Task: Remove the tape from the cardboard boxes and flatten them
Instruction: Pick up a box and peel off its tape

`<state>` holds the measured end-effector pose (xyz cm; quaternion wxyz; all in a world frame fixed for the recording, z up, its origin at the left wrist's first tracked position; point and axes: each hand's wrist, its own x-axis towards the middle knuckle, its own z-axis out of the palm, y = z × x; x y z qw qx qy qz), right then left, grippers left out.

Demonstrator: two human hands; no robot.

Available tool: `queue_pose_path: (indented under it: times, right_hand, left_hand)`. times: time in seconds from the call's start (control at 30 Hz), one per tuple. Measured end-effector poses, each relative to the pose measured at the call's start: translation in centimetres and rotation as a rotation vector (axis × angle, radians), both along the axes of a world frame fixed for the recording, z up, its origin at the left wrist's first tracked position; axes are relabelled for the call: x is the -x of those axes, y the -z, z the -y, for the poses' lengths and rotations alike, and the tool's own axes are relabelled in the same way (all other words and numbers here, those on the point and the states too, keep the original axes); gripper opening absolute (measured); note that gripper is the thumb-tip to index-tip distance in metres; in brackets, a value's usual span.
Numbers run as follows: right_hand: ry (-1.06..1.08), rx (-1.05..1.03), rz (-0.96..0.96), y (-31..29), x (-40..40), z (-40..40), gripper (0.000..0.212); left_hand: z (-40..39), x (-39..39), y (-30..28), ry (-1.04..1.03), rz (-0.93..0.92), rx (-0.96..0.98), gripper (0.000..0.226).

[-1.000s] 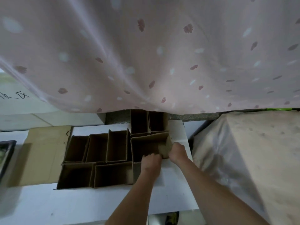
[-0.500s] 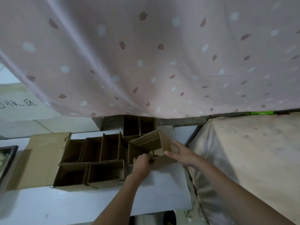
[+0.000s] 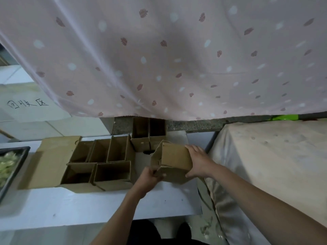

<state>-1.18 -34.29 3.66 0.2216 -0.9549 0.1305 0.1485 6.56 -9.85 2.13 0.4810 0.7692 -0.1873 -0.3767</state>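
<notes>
A small brown cardboard box [image 3: 174,159] is lifted and tipped over the white table [image 3: 70,206], its closed side turned toward me. My right hand [image 3: 199,160] grips its right end, fingers over the top edge and thumb below. My left hand [image 3: 150,175] pinches the box's lower left edge. To the left, several open cardboard boxes [image 3: 99,163] stand packed together on the table. Two more open boxes [image 3: 148,133] stand behind, at the curtain's hem. No tape can be made out.
A flat cardboard sheet [image 3: 49,160] lies left of the boxes, and a dark tray [image 3: 14,172] with pale green contents sits at the left edge. A pink patterned curtain [image 3: 168,59] hangs overhead. A cloth-covered surface [image 3: 274,165] stands to the right.
Both hands lifted one box out of the cluster, drew it toward me and to the right, and tipped it so its closed side faces up.
</notes>
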Motion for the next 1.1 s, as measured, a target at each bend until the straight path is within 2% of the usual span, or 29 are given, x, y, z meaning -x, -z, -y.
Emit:
queue_pose_path:
  times: [0.1,0.17,0.2,0.3,0.37,0.47,0.53,0.57,0.63,0.7,0.73,0.9,1.1]
  right_hand:
    - [-0.034,0.081,0.015,0.9,0.5,-1.1,0.128]
    - [-0.067,0.135,-0.003,1.8,0.8,-2.2,0.128]
    - [-0.085,0.153,-0.02,2.3,0.9,-2.7,0.127]
    - [-0.105,0.163,-0.052,3.7,1.0,-4.0,0.123]
    - [-0.08,0.164,-0.027,4.1,1.1,-4.3,0.121]
    - [-0.104,0.141,-0.026,4.2,1.5,-4.0,0.123]
    - [-0.09,0.061,-0.023,3.6,2.1,-3.6,0.12]
    - [-0.054,0.01,0.011,3.2,2.4,-3.3,0.112]
    - [0.029,-0.056,0.144,2.8,3.1,-2.9,0.079]
    - [0.062,-0.04,0.243,2.6,3.4,-2.8,0.047]
    - [0.071,-0.034,0.247,2.5,3.3,-2.9,0.04]
    - [0.194,-0.119,0.231,2.7,2.4,-3.8,0.037]
    - [0.26,-0.186,0.227,3.3,1.9,-3.7,0.018]
  left_hand:
    - [0.1,0.2,0.2,-0.194,0.114,-0.067,0.048]
    - [0.5,0.4,0.3,-0.314,0.275,-0.216,0.055]
    - [0.8,0.6,0.3,-0.306,0.374,-0.291,0.056]
    - [1.6,1.6,0.7,-0.104,0.649,-0.293,0.054]
    - [2.2,2.4,1.4,0.09,0.742,-0.298,0.053]
    - [2.7,3.8,3.1,0.321,0.809,-0.45,0.059]
    - [2.8,4.5,3.7,0.359,0.855,-0.535,0.064]
    - [2.8,4.7,3.8,0.364,0.871,-0.561,0.067]
    - [3.1,4.9,3.9,0.368,0.896,-0.592,0.072]
    - [3.5,5.2,3.8,0.366,0.908,-0.605,0.073]
    - [3.7,5.3,3.7,0.375,0.91,-0.605,0.074]
    - [4.9,5.6,3.9,0.456,0.918,-0.617,0.083]
    - [4.9,5.7,4.3,0.439,0.923,-0.624,0.086]
